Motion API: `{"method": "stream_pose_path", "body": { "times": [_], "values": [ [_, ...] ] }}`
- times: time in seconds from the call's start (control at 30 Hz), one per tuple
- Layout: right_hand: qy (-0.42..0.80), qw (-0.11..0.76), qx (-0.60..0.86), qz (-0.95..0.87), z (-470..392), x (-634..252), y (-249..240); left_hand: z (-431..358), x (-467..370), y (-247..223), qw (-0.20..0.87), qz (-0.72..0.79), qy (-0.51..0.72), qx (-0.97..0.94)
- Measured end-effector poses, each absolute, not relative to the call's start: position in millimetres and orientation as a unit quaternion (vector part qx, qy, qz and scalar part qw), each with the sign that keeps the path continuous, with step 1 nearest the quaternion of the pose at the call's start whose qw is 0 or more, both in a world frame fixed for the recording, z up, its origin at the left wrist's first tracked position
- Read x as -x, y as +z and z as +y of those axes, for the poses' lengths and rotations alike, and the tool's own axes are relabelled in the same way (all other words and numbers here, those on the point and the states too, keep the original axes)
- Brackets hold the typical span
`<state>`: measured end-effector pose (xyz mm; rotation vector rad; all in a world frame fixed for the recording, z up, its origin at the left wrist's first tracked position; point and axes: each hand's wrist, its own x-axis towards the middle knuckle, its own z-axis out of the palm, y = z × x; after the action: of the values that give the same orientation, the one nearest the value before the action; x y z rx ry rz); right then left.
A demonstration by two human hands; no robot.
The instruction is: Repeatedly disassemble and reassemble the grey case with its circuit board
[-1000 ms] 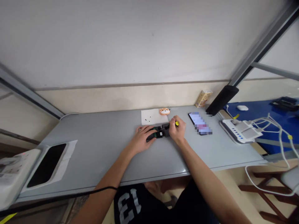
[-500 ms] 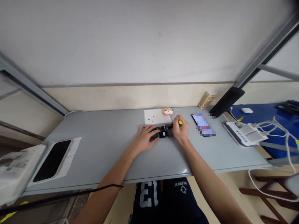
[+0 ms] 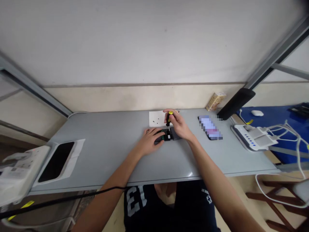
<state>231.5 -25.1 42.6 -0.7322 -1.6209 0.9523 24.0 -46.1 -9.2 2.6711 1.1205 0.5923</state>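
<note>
My left hand (image 3: 150,141) holds down the left part of an opened black device (image 3: 169,137), fingers over it and thumb along its near side. A green circuit board (image 3: 163,135) shows between the fingers. In my right hand (image 3: 180,125) is a black and yellow screwdriver (image 3: 169,119), nearly upright, with its tip down at the device. Whether the tip sits in a screw is too small to tell. Just behind lies a sheet of white paper (image 3: 152,116) with several tiny dark screws (image 3: 157,122) on it.
To the right lie a phone (image 3: 210,127), a small carton (image 3: 215,101) and a white power strip (image 3: 249,138) with chargers and cables. A dark-screened tablet (image 3: 56,161) rests on the left. A black cable (image 3: 103,190) crosses the table's front edge.
My right hand has moved left and tipped the screwdriver from slanted to nearly upright over the device. It now hides most of the orange animal-faced item. My left hand stays on the device.
</note>
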Motion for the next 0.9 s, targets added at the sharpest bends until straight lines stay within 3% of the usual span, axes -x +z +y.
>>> {"method": "stream_pose_path", "body": {
  "times": [0.1,0.2,0.3,0.67,0.9],
  "values": [
    [0.498,0.548,0.278,-0.612,-12.8,-223.3,45.0,-47.4,-24.5,-7.8,0.09,0.38,0.197,-0.899],
    [0.569,0.625,0.253,-0.471,-9.0,-215.2,40.9,-47.8,-24.9,-7.4,0.085,0.383,0.195,-0.899],
    [0.574,0.671,0.244,-0.401,-14.6,-213.3,37.7,-47.0,-25.2,-8.2,0.081,0.383,0.197,-0.899],
    [0.609,0.634,0.225,-0.42,-13.3,-235.8,31.8,-44.8,-28.6,-6.3,0.081,0.377,0.191,-0.903],
    [0.584,0.682,0.234,-0.374,-19.4,-223.3,36.7,-45.2,-29.3,-5.1,0.077,0.384,0.188,-0.901]
  ]
}}
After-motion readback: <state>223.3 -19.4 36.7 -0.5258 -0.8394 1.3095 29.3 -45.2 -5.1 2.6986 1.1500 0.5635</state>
